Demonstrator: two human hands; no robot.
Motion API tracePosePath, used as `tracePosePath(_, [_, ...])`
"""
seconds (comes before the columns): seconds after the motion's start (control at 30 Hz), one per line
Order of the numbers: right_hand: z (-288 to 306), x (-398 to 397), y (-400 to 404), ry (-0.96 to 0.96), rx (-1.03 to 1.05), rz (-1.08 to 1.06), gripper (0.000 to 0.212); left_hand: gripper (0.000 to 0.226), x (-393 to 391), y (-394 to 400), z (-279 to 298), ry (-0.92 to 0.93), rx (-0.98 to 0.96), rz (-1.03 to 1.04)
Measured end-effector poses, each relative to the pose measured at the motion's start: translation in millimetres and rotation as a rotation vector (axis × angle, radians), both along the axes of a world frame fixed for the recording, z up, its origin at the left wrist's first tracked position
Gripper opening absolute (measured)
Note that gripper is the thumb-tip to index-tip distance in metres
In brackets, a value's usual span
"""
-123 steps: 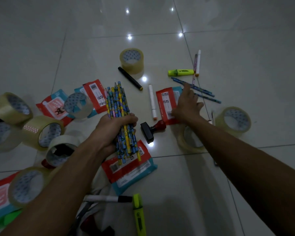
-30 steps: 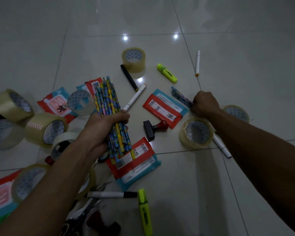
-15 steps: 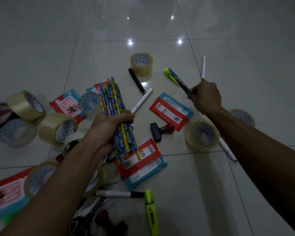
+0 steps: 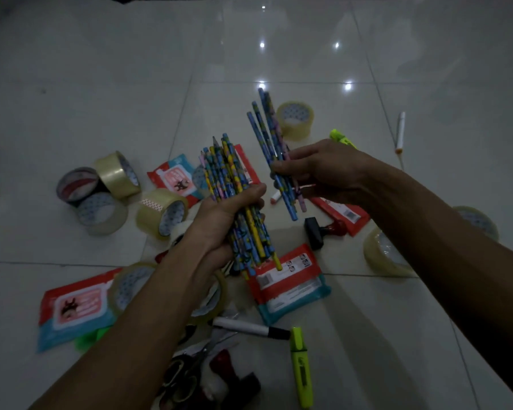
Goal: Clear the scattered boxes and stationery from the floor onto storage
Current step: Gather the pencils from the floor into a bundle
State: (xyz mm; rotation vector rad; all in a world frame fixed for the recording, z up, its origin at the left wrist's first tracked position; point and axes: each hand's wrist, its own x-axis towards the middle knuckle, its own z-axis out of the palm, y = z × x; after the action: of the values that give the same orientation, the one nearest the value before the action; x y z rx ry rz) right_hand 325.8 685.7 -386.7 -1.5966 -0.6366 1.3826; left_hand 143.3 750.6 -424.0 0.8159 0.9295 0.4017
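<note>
Two bunches of pencils: left hand (image 4: 219,223) fingers curl around the big bundle (image 4: 234,202); right hand (image 4: 323,173) fingers pinch a few pencils (image 4: 274,152). Merging them could loosen either grip, spilling pencils onto the floor (image 4: 101,84).

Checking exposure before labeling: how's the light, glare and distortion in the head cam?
Head view: dim and underexposed; ceiling-light glare spots on the glossy floor; wide-angle bending of the tile lines; left hand and right hand with pencils are readable, forearms near the bottom corners go very dark.

Big pencil bundle (image 4: 237,208) upright beside smaller tilted pencil bunch (image 4: 274,149).
</note>
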Motion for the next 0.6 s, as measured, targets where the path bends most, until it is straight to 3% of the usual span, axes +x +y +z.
tracePosePath(0.13, [10, -37, 17, -0.084, 0.035, 0.105, 0.018, 0.059, -19, 9, -2, -0.045, 0.005, 0.065])
tracePosePath(0.37, [22, -86, 39, -0.406, 0.116, 0.224, 0.006, 0.071, -48, 23, 1, -0.128, -0.073, 0.166])
tracePosePath(0.47, [15, -105, 48, -0.622, 0.157, 0.304, 0.01, 0.067, -57, 25, 1, -0.11, -0.082, 0.224])
tracePosePath(0.6, [-3, -128, 55, -0.807, 0.213, 0.358, 0.022, 0.044, -67, 30, -5, -0.034, -0.159, 0.247])
